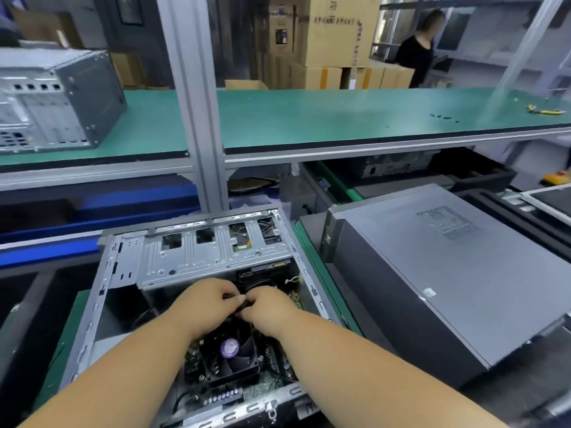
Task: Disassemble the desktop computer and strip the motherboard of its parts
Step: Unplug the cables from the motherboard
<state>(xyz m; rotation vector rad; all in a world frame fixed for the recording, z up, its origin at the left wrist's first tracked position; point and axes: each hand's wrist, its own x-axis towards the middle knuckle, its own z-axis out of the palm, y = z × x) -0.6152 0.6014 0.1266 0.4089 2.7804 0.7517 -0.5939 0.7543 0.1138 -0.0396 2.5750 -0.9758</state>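
The desktop computer point(197, 291) lies on its side on the near tabletop point(312, 261), its side panel already off and its inside open to view. That seems to be about as far as the work has gone. The motherboard point(272, 381) is still seated in the bottom of the case, with the black cooler fan point(230, 350) and its purple hub label mounted on it at the near end. The silver drive cage point(213, 251) still spans the far end of the case, and a drive sits beneath it.

Both hands reach into the middle of the case, just beyond the fan. The left hand point(205, 299) and the right hand point(268, 307) meet with fingers curled, together pinching a small black part point(242, 304), by my guess a cable connector; it is too small and too covered to name surely. I judge the step in hand to be unplugging internal wiring.

Nearly all is left: cables, drives and cage, the fan, then lifting the board out and stripping it.

To the right sits a closed grey computer point(448, 273), and on the far left shelf point(340, 118) a bare metal case point(58, 97).
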